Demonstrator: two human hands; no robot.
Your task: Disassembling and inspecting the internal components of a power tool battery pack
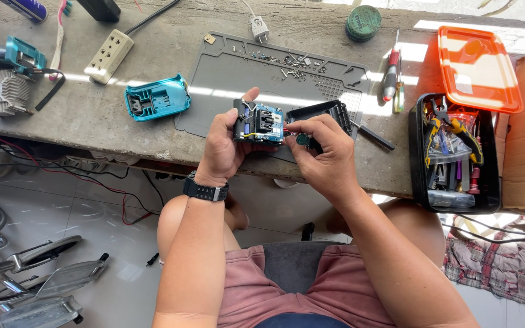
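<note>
Nearest the camera, the left hand [223, 149], with a black wristwatch [205, 190] on its wrist, is closed around the left end of an opened battery-pack assembly of black cells with a blue circuit board and red and yellow wires [259, 124]; the thumb extends upward along the assembly's far edge. The right hand [323, 155] meets the assembly from the right, its thumb and forefinger pinched on a small dark round component [302, 139] at the assembly's lower right corner. The assembly is held just above the near edge of the grey concrete surface [92, 115], over a grey rubber work mat [226, 76]. Just behind the right hand, a black plastic housing shell [326, 112] lies on the mat. To the left of the mat rests a teal plastic housing half [157, 97], open side up. At the right, a black rectangular toolbox [454, 155] holds yellow-handled pliers and other tools, with its orange plastic lid [478, 70] lying behind it. A red-and-black-handled screwdriver [391, 73] lies between the mat and the toolbox. Loose screws [290, 61] sit in the far trays of the mat. Farther back are a cream power strip [109, 56], a white plug adapter [259, 27] and a round green tin [363, 22].
</note>
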